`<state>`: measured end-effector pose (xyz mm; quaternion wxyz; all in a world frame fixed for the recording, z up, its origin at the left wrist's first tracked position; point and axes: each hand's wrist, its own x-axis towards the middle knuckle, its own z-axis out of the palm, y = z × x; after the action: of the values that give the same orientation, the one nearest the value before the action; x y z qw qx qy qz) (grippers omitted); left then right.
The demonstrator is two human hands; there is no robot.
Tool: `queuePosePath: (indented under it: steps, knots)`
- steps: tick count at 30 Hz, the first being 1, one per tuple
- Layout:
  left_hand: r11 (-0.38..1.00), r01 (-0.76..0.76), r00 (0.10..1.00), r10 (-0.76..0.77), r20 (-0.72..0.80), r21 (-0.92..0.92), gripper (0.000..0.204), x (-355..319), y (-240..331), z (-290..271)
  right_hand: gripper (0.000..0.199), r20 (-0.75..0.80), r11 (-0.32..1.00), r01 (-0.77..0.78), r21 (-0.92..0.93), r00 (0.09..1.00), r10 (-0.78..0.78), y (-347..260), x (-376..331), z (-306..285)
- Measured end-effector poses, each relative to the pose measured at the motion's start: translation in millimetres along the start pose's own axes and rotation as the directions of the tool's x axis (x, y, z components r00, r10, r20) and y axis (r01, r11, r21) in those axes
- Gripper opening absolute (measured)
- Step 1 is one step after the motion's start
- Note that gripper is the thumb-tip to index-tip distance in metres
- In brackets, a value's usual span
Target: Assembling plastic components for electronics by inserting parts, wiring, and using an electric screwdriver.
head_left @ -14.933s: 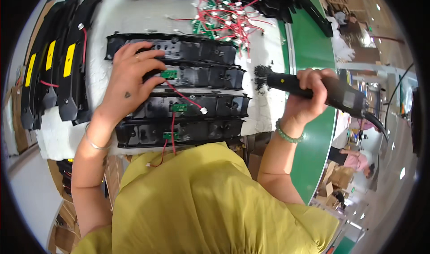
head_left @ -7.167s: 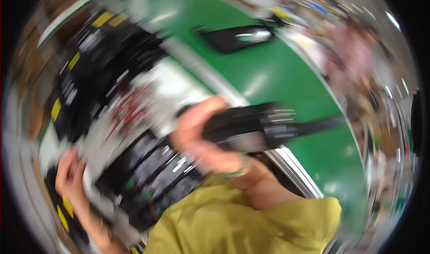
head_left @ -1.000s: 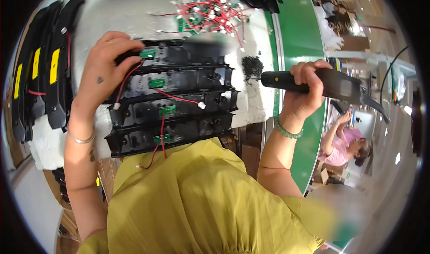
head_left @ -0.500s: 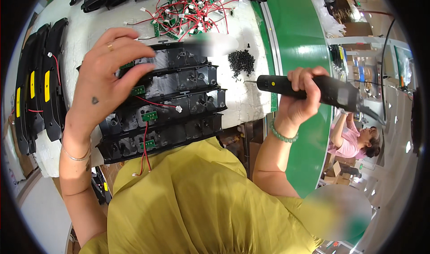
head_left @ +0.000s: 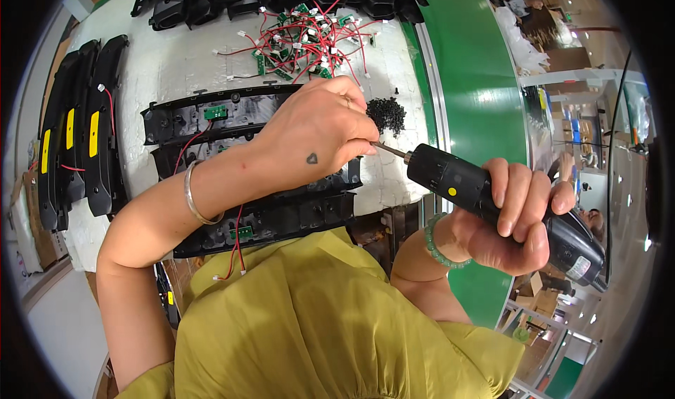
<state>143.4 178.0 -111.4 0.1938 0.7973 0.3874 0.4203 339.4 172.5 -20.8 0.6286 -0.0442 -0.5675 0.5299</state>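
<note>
I see a white-covered bench beside a green conveyor belt. On it lie four long black plastic housings stacked side by side, each with a small green circuit board. A tangle of red-wired boards sits farther back, a heap of small black screws near the belt, and yellow-labelled black housings at the left.

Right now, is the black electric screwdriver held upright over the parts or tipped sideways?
Tipped sideways: the right hand holds the black electric screwdriver nearly level, its bit pointing left into the left hand's fingertips.
</note>
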Motion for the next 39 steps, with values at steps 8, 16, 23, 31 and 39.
queuePosePath:
  steps: [8, 16, 23, 31, 39]
  knots:
    - [0.997, -0.004, 0.999, 0.006, -0.033, 0.077, 0.009, -11, 7, -13, 0.027, 0.008, 0.999, 0.007, 0.045, 1.000, -0.007, 5, 2, 11]
    - [0.985, -0.053, 0.998, 0.055, -0.006, 0.165, 0.010, -17, 12, -24, 0.030, 0.107, 0.999, 0.021, 0.041, 0.994, -0.025, 8, 3, 14]
    - [0.981, -0.096, 0.995, 0.102, -0.023, 0.171, 0.016, -28, 9, -29, 0.031, 0.149, 1.000, 0.001, 0.005, 0.989, -0.002, 9, 6, 25]
    - [0.954, 0.179, 0.984, -0.168, -0.064, 0.241, 0.046, -54, 18, -61, 0.026, 0.244, 0.998, -0.056, 0.013, 0.968, 0.051, 35, 8, 49]
    - [0.807, 0.421, 0.888, -0.273, -0.370, 0.415, 0.014, -105, -54, -102, 0.033, 0.305, 0.966, -0.156, 0.204, 0.948, 0.089, 116, 17, 83]
